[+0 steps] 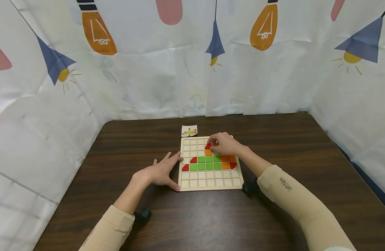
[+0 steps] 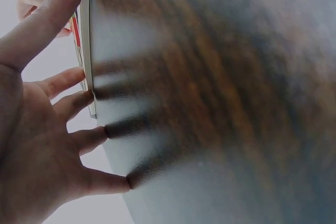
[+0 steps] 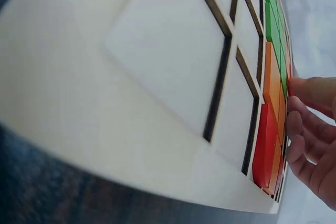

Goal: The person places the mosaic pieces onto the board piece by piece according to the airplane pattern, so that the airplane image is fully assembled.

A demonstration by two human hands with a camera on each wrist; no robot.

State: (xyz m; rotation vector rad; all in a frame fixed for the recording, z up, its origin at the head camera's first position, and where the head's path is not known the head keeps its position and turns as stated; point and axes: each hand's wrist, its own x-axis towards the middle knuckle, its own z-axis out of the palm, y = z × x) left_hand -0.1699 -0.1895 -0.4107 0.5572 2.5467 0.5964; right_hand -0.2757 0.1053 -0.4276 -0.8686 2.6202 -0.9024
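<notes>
A pale wooden grid board (image 1: 210, 188) lies flat on the table, with green square tiles (image 1: 205, 166), orange square tiles (image 1: 228, 159) and red rounded tiles (image 1: 185, 167) set in its cells. At the upper part of the grid, my right hand (image 1: 225, 143) pinches a red rounded tile (image 1: 208, 146), just above a single orange tile (image 1: 208, 152). Its curled fingers appear beyond the tiles in the right wrist view. My left hand (image 1: 161, 172) is spread along the board's left side, thumb and fingertips touching the edge; the left wrist view shows its straight, parted fingers (image 2: 73, 106).
A small picture card (image 1: 189, 131) with a coloured grid pattern lies just behind the board's back left corner. The dark wooden table (image 1: 133, 139) extends around the board. A white printed curtain (image 1: 180, 80) hangs behind and beside it.
</notes>
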